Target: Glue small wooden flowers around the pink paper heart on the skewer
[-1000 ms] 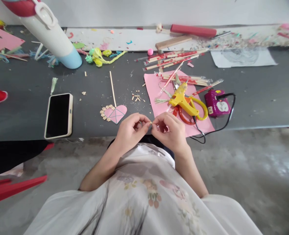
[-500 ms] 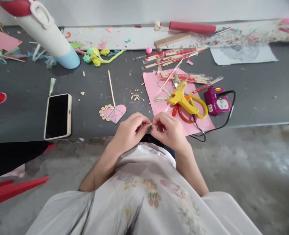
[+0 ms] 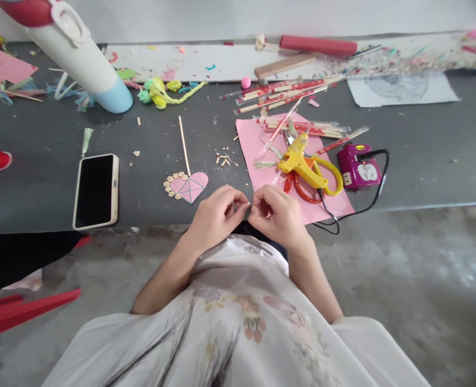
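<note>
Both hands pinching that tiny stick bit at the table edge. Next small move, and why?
Probably carry the small stick piece left to the pink heart. The left hand and right hand pinch it between them, and the heart's left edge already carries a row of similar bits while the rest is bare.

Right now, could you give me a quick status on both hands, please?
Left hand and right hand pinch a tiny stick piece together. Pink heart lies just beyond on table. Nothing between.

Craft workspace: glue gun [image 3: 300, 158], scissors [image 3: 316, 183], paper scraps on table [image 3: 40, 177].
</note>
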The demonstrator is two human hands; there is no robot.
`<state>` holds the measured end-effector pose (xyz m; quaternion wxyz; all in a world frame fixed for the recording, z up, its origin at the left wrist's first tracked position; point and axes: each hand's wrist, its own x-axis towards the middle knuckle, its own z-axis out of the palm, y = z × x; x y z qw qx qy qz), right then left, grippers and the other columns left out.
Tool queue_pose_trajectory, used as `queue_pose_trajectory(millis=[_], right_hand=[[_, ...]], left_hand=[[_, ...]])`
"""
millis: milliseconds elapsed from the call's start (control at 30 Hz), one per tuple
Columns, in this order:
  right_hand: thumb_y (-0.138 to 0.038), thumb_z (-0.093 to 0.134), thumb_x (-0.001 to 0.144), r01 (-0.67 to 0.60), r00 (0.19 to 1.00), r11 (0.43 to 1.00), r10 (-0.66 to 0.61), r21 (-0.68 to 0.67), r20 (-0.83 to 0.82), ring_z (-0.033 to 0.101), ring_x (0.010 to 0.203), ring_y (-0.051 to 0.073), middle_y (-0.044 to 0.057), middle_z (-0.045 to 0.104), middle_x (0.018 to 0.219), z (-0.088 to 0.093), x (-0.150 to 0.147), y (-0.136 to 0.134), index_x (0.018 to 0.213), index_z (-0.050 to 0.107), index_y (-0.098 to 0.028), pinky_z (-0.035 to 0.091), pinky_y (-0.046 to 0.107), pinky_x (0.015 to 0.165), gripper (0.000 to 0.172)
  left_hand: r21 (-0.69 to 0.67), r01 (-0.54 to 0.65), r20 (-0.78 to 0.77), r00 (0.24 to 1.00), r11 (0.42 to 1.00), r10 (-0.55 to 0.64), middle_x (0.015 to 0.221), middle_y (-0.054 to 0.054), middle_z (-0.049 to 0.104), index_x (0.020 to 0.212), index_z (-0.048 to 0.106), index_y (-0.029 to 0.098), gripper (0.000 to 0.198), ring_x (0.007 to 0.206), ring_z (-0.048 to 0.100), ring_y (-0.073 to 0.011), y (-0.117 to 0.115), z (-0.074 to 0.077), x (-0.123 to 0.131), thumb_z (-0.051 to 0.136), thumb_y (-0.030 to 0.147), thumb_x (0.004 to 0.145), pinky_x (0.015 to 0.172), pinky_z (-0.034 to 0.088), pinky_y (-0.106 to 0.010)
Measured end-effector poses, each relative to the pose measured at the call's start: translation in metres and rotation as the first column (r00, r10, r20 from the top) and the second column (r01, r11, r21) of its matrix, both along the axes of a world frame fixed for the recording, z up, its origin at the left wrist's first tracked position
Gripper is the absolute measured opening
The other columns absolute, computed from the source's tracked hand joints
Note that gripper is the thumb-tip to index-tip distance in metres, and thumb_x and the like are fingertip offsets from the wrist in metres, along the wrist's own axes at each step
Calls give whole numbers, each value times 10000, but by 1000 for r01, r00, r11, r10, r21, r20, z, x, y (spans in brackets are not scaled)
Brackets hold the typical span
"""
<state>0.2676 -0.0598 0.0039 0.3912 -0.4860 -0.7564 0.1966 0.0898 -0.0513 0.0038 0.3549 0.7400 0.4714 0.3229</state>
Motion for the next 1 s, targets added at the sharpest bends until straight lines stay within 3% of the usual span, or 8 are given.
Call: queue_pose_trajectory(millis=[133, 300, 500, 667, 800, 1000], right_hand=[[-122, 601, 845, 5, 997, 1000, -4, 21, -78, 505, 566, 81, -17, 614, 769, -1, 0, 0, 882, 591, -219, 429, 219, 515, 105], [-158, 628, 895, -8, 997, 998, 13, 60, -82, 577, 602, 83, 20, 684, 870, -4, -1, -1, 989, 661, -214, 480, 216, 523, 114], [-134, 660, 880, 34, 996, 978, -17, 204, -86, 630, 647, 95, 29, 703, 863, -3, -3, 0, 947, 699, -203, 505, 213, 541, 104], [-134, 640, 890, -1, 998, 980, 12, 201, -55, 641, 665, 104, 35, 707, 866, 0, -1, 0, 944, 712, -202, 520, 226, 565, 113], [-141, 625, 901, -61, 998, 987, 64, 147, -16, 636, 679, 108, 41, 695, 872, 2, 3, 1, 949, 708, -191, 518, 232, 577, 108], [-151, 603, 916, -142, 990, 988, 142, 66, 4, 634, 724, 117, 47, 684, 903, 5, 7, 1, 983, 701, -193, 506, 233, 595, 126]], left_hand=[[-203, -76, 205, 972, 976, 119, 780, -5, 601, 883, 661, 194, 200, 652, 511, -99, 1, -4, 3, 627, 390, 902, 591, 412, -223], [-463, -9, 423, 876, 886, 230, 625, 42, 533, 838, 649, 182, 322, 509, 405, -64, 3, -3, 7, 717, 496, 812, 488, 335, -221], [-631, 108, 542, 770, 768, 337, 500, 95, 428, 817, 626, 180, 323, 388, 314, -30, 3, -2, 9, 771, 464, 770, 384, 234, -187], [-699, 204, 569, 739, 685, 361, 438, 99, 390, 723, 602, 168, 347, 375, 299, -25, 6, 0, 7, 821, 437, 712, 385, 218, -175], [-701, 193, 527, 789, 687, 316, 461, 89, 413, 699, 628, 160, 360, 386, 320, -23, 11, 1, 2, 848, 443, 672, 388, 222, -179], [-644, 147, 453, 864, 751, 219, 519, 72, 482, 769, 702, 161, 306, 413, 325, -22, 13, -3, -5, 835, 425, 693, 395, 220, -186]])
